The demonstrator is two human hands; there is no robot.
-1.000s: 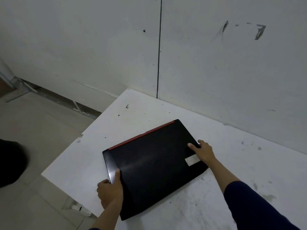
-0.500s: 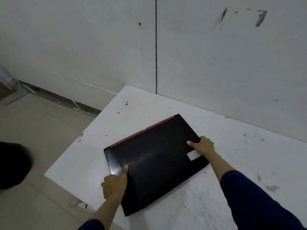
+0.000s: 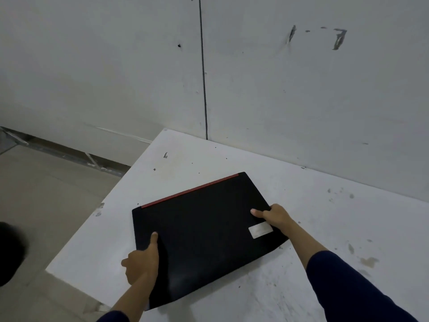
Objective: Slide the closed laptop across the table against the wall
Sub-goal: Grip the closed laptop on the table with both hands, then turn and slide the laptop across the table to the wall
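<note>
Laptop (image 3: 204,238): closed, flat on the table (image 3: 325,228), well apart from the wall (image 3: 301,101). Left hand (image 3: 141,263) and right hand (image 3: 275,216) each grip an opposite laptop edge, thumbs on lid.

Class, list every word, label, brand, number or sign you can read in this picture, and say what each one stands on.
No text can be read anywhere in the picture.
Pale sticker on the lid of the closed laptop: looks blank or too blurred to read.
Dark marks on the wall: scuffs, not letters or numbers.
Laptop lid: no brand name or logo can be made out.
</note>
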